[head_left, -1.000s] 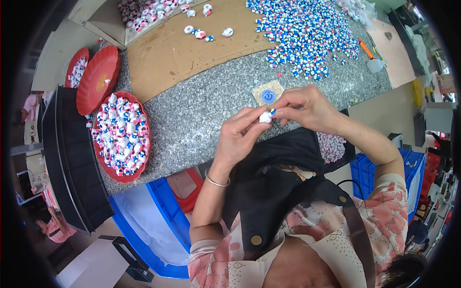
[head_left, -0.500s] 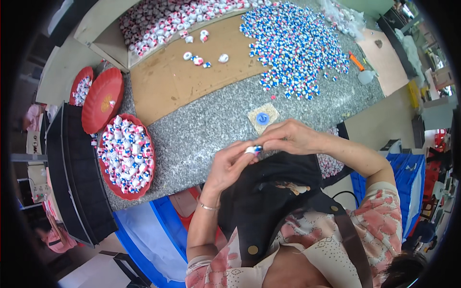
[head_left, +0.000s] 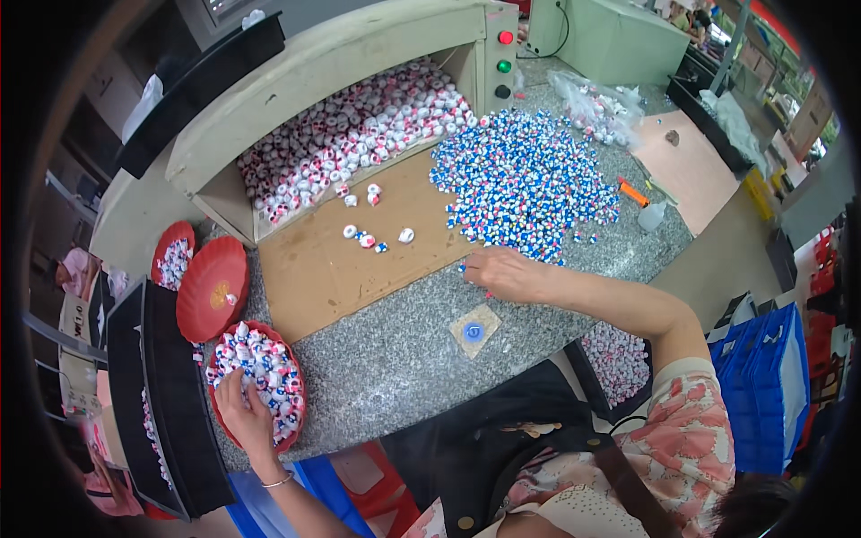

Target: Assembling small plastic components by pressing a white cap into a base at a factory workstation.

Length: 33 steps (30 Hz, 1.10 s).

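My left hand (head_left: 242, 408) reaches over a red scalloped bowl (head_left: 303, 408) heaped with small white, pink and blue figure parts (head_left: 269, 363). Its thumb and fingers are apart, and I see nothing held between them. At the near edge of a wide pile of tiny blue-and-white pieces (head_left: 529, 179), my right hand (head_left: 504, 273) has its fingers bent down and closed. A small blue-and-white piece (head_left: 463, 267) shows at its fingertips. Nearer me on the grey speckled table (head_left: 386, 359) lies a beige square pad with a round blue fixture (head_left: 473, 332).
Past the cardboard sheet (head_left: 341, 278), white-and-pink parts (head_left: 359, 125) fill the opening of a pale machine (head_left: 341, 81). An empty-looking red bowl (head_left: 211, 287) sits left. An orange-handled tool (head_left: 633, 193) lies right. A black bin of parts (head_left: 614, 359) stands below the table's edge.
My hands were together near me, holding a small white-and-blue part. They have separated: the left moved to the filled bowl, the right to the blue pile. The view has shifted too.
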Each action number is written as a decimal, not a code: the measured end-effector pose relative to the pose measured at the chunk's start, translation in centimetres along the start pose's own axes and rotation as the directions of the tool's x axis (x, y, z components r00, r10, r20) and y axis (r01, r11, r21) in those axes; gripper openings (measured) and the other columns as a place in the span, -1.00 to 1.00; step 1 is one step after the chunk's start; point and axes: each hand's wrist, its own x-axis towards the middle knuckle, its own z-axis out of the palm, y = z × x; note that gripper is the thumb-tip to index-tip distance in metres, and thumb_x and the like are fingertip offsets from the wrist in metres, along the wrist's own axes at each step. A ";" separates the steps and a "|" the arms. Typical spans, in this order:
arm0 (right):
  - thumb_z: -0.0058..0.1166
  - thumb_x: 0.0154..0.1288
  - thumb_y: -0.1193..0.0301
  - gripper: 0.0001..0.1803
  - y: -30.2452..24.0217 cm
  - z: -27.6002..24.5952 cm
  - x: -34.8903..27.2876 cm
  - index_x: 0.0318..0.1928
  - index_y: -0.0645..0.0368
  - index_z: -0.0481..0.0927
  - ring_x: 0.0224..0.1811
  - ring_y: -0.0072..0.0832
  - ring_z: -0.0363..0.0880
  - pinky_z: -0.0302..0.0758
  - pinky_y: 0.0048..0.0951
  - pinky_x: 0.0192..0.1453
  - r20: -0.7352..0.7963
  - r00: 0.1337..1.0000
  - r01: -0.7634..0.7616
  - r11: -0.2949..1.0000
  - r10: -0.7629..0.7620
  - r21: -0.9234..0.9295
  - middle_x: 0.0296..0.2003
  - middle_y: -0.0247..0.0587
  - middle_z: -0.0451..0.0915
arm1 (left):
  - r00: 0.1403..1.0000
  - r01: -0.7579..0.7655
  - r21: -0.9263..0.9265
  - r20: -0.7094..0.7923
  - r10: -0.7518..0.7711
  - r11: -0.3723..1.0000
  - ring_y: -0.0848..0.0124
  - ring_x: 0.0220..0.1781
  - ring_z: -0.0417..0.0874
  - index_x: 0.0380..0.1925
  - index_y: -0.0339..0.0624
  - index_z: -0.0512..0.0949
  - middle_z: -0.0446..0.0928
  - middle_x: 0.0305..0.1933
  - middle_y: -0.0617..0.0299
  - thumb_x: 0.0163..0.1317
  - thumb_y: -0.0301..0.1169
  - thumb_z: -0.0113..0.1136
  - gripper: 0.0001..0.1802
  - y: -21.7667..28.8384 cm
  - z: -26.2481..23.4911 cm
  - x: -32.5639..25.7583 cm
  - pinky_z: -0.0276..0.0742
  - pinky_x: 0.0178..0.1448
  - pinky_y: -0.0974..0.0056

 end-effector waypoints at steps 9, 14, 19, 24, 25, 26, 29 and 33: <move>0.14 0.27 0.43 -0.79 -3.8 -1.1 -4.3 -0.11 0.21 0.53 -0.23 -0.21 0.63 0.56 -0.29 -0.20 -0.167 0.913 -0.247 0.832 0.371 0.497 -0.22 -0.14 0.59 | 0.990 -0.070 -0.253 -0.139 0.035 0.965 0.04 0.21 0.46 -0.01 -0.30 0.54 0.46 0.12 -0.08 0.20 -0.60 0.13 -0.67 8.0 0.8 0.4 0.35 0.25 0.10; 0.17 0.18 0.59 -0.84 -5.1 -1.4 -9.2 -0.19 0.23 0.61 -0.26 -0.34 0.62 0.53 -0.37 -0.18 -0.127 0.778 -0.401 0.643 0.615 0.652 -0.28 -0.16 0.60 | 0.988 -0.099 -0.545 0.044 0.146 0.833 0.19 -0.07 0.60 -0.12 -0.33 0.57 0.54 -0.04 -0.01 0.11 -0.59 0.23 -0.72 16.2 5.8 2.1 0.54 -0.07 0.30; 0.17 0.16 0.60 -0.82 -5.5 -1.8 -10.2 -0.19 0.23 0.61 -0.24 -0.31 0.62 0.52 -0.38 -0.17 -0.194 0.802 -0.368 0.723 0.565 0.585 -0.25 -0.14 0.60 | 0.972 -0.008 -0.632 0.178 0.155 0.775 0.04 -0.09 0.60 -0.21 -0.31 0.58 0.56 -0.16 0.00 0.06 -0.59 0.25 -0.76 19.4 7.8 2.9 0.52 -0.01 0.16; 0.17 0.13 0.62 -0.80 -5.6 -1.1 -11.0 -0.18 0.25 0.62 -0.24 -0.17 0.61 0.53 -0.31 -0.20 -0.246 0.851 -0.338 0.841 0.465 0.423 -0.26 -0.10 0.58 | 0.956 -0.107 -0.653 0.138 0.257 0.750 0.26 -0.26 0.65 -0.23 -0.28 0.60 0.59 -0.19 0.09 0.10 -0.60 0.23 -0.80 21.3 9.5 2.8 0.56 -0.19 0.32; 0.17 0.13 0.62 -0.80 -5.8 -1.0 -11.2 -0.18 0.25 0.62 -0.24 -0.17 0.61 0.53 -0.31 -0.20 -0.262 0.848 -0.327 0.843 0.462 0.427 -0.26 -0.10 0.58 | 0.955 -0.090 -0.644 0.160 0.249 0.760 0.27 -0.26 0.65 -0.23 -0.28 0.60 0.59 -0.21 0.09 0.11 -0.60 0.23 -0.81 21.3 9.8 2.8 0.56 -0.20 0.33; 0.17 0.13 0.62 -0.80 -5.9 -1.0 -11.3 -0.18 0.25 0.61 -0.25 -0.16 0.61 0.54 -0.30 -0.22 -0.238 0.857 -0.334 0.844 0.457 0.420 -0.26 -0.09 0.57 | 0.958 -0.081 -0.667 0.153 0.242 0.741 0.30 -0.28 0.65 -0.24 -0.29 0.60 0.59 -0.23 0.10 0.10 -0.59 0.25 -0.81 21.2 10.2 3.0 0.56 -0.20 0.33; 0.17 0.12 0.63 -0.81 -5.8 -0.9 -11.3 -0.21 0.25 0.59 -0.26 -0.13 0.61 0.54 -0.26 -0.24 -0.251 0.862 -0.325 0.860 0.440 0.392 -0.26 -0.09 0.56 | 0.954 0.052 -0.685 0.249 0.167 0.727 0.12 -0.22 0.63 -0.28 -0.27 0.60 0.56 -0.23 0.04 0.09 -0.56 0.24 -0.84 21.5 10.3 4.1 0.54 -0.14 0.18; 0.17 0.10 0.63 -0.81 -5.9 -1.3 -11.0 -0.22 0.24 0.59 -0.27 -0.10 0.60 0.54 -0.23 -0.25 -0.182 0.877 -0.375 0.871 0.444 0.317 -0.28 -0.08 0.55 | 0.962 -0.006 -0.675 0.196 0.187 0.738 0.14 -0.29 0.63 -0.27 -0.28 0.59 0.55 -0.26 0.04 0.09 -0.58 0.23 -0.84 22.0 11.7 5.8 0.54 -0.19 0.20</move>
